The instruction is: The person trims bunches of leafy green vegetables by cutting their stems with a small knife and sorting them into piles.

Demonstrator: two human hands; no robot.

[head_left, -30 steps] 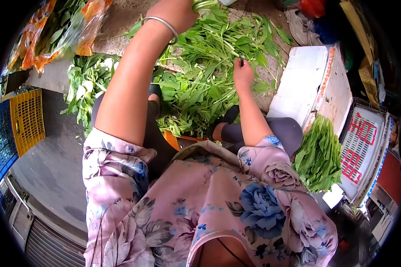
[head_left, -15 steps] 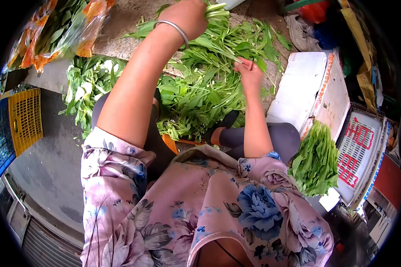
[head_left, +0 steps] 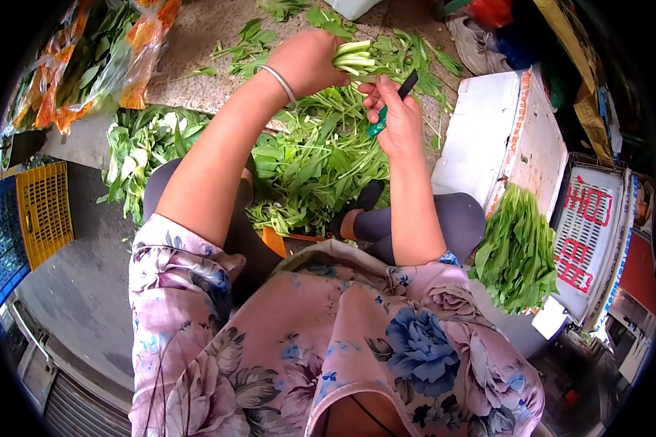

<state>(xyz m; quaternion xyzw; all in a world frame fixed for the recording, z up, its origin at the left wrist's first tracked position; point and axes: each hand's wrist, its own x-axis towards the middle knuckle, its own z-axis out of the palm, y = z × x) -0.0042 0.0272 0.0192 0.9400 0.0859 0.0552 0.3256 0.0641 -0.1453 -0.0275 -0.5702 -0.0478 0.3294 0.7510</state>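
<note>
My left hand [head_left: 310, 67], with a silver bangle at the wrist, is closed around a bunch of leafy greens [head_left: 353, 57]. Their pale cut stems point right, toward my other hand. Just below and right of those stem ends, my right hand [head_left: 397, 120] grips a small knife [head_left: 377, 122] with green and black parts showing; its blade is hard to make out beside the stems. Beneath both hands, a heap of loose greens [head_left: 321, 156] spreads over the stone ground between my legs.
White-stemmed greens [head_left: 149, 149] lie at left, below plastic bags of leaves [head_left: 98, 58]. Yellow [head_left: 44, 211] and blue crates [head_left: 1, 240] stand at far left. To the right are a white foam box [head_left: 481, 138], a stacked bunch of greens [head_left: 517, 251] and a white basket [head_left: 587, 233].
My left hand has come down slightly with its bunch. My right hand has let go of a leafy stem and moved up and left, with the knife now showing in it.
</note>
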